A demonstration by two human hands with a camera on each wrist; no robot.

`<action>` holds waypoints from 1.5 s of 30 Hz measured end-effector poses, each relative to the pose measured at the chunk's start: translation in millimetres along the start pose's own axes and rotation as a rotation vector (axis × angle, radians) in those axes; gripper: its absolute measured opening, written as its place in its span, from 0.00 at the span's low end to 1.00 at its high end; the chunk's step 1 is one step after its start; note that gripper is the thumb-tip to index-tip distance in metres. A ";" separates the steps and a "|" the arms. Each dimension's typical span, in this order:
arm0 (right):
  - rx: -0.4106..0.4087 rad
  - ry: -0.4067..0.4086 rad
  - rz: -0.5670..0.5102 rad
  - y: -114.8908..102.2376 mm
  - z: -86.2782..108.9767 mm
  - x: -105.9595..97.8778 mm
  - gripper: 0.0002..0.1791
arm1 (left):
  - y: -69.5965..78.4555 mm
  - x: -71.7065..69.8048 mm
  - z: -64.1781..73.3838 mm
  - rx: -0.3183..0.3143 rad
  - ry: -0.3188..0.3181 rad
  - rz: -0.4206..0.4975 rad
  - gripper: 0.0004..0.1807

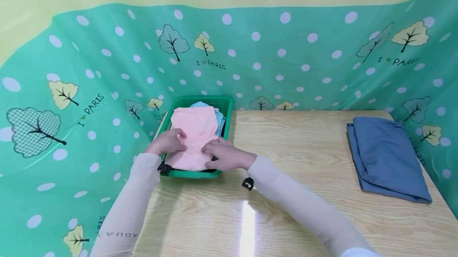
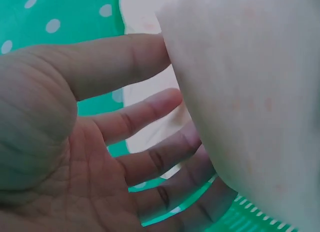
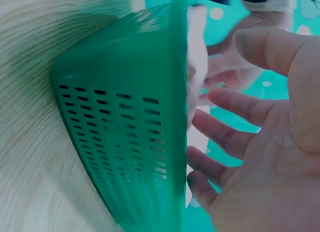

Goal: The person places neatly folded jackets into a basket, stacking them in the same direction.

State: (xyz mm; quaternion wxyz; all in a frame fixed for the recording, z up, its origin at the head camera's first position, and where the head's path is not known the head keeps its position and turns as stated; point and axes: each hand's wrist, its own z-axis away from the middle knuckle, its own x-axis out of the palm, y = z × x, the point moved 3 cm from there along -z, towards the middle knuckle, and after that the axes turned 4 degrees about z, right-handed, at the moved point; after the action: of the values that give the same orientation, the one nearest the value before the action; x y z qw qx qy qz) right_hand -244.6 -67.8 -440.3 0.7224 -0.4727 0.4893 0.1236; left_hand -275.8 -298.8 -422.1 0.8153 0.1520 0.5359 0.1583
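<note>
A pink folded cloth [image 1: 195,129] lies on top of the pile in a green plastic basket [image 1: 200,174]. Light-blue fabric [image 1: 220,119] shows behind and beside it. From the left, my left hand [image 1: 169,141] touches the pink cloth; in the left wrist view its thumb and fingers [image 2: 140,114] reach out spread, with the tips at or behind the cloth's edge. My right hand [image 1: 225,154] rests on the cloth's right side, fingers loosely bent. The right wrist view shows that hand's fingers [image 3: 227,132] spread beside the basket rim, with the cloth just past them.
A blue-grey folded garment [image 1: 390,157] lies at the right end of the wooden table [image 1: 286,141]. A green dotted curtain [image 1: 272,66] hangs close behind the basket and along both sides. A black band clip [image 1: 248,183] hangs at my right wrist.
</note>
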 end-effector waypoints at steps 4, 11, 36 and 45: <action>-0.009 0.092 -0.116 16.9 19.0 -5.9 0.24 | -6.9 4.1 -1.4 0.020 -0.074 0.026 0.22; 0.109 0.285 -0.337 67.2 66.1 -19.2 0.20 | -11.4 4.0 -2.2 0.064 -0.129 0.058 0.24; 0.408 0.469 -0.627 168.8 202.1 37.8 0.21 | 72.5 27.4 53.4 0.558 0.376 0.836 0.15; 0.402 0.539 -0.742 180.9 230.5 49.0 0.26 | 89.4 78.0 57.8 0.591 0.540 1.214 0.10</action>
State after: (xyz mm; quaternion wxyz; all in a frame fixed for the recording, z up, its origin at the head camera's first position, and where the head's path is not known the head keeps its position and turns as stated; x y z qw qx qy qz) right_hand -200.5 198.1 -565.2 0.6425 -0.4813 0.4715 -0.3650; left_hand -201.7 -189.7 -427.3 0.3479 0.5921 0.5599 0.4636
